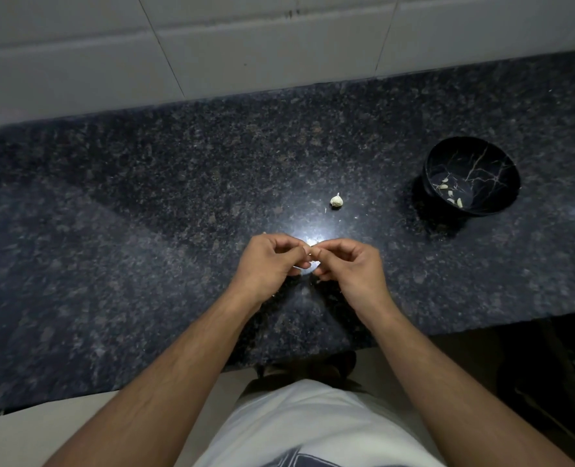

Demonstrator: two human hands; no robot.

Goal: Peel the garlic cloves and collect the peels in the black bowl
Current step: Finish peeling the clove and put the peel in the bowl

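My left hand (268, 261) sits over the dark granite counter (110, 230), fingers curled in, thumb and forefinger tips pinching something small where the two hands meet. That should be the garlic clove (310, 253), but it is almost fully hidden between the fingertips and washed out by the lamp glare on the stone, so I can't tell how much skin is off. My right hand (350, 267) mirrors it: fingers curled, thumb and forefinger tips nipped onto the same spot, touching the left fingertips. Handling, as I judge it: the clove is very light and firm, its skin is dry, papery and brittle, and it tears in flakes rather than one sheet. Best hold is one hand on the clove's body while the other nail catches the skin at the pointed tip or root end and pulls along its length (squeeze too hard and a bare clove gets slick and pops out). Peels weigh nothing, so they'll drift or stick to my fingers; I need to carry them pinched, not loose on the palm. Beyond my hands and a bit right, a small garlic bulb (336, 201) sits alone on the counter, papery skin on, stem tip up. Far right, well apart from my hands, the black bowl (474, 153) stands upright with a few pale scraps (449, 192) in its bottom, peels as far as I can tell.
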